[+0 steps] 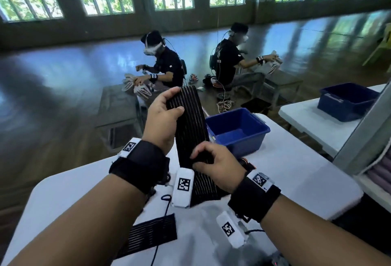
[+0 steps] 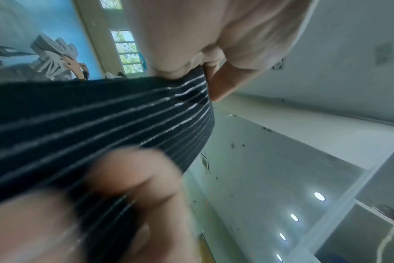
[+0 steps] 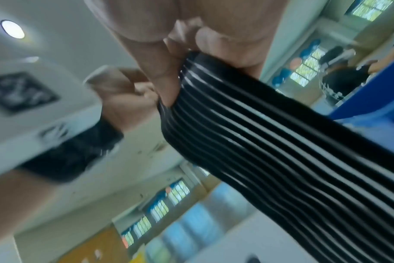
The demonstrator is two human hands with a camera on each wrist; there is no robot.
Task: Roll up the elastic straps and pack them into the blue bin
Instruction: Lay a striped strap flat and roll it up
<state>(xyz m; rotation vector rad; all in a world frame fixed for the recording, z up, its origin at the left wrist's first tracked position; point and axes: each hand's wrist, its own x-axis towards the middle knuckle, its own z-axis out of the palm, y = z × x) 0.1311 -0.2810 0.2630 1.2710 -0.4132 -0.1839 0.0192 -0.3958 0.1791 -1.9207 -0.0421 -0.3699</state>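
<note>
Now both hands hold one black elastic strap (image 1: pixel 190 122) with thin light stripes, stretched in the air above the white table (image 1: pixel 285 170). The left hand (image 1: pixel 161 122) grips the far, upper end of the strap: its thumb lies on the front face and the fingers curl around the top edge. The right hand (image 1: pixel 218 165) pinches the strap lower down, closer to the body, with the fingers curled over the near face; in the right wrist view the fingers (image 3: pixel 167 78) press the material so that it bunches a little. Below the right hand, the rest of the strap goes down to the table, partly hidden behind the wrist devices.

A second elastic strap (image 1: pixel 150 235) lies flat on the table near the left forearm, not rolled. The blue bin (image 1: pixel 237 130) stands on the table just beyond the hands, to the right of the held strap; I cannot see any strap inside it. Another blue bin (image 1: pixel 347 101) stands on a neighbouring table (image 1: pixel 306 117) further right. Behind, two other people (image 1: pixel 167 67) sit over the dark floor and work with their own things.
</note>
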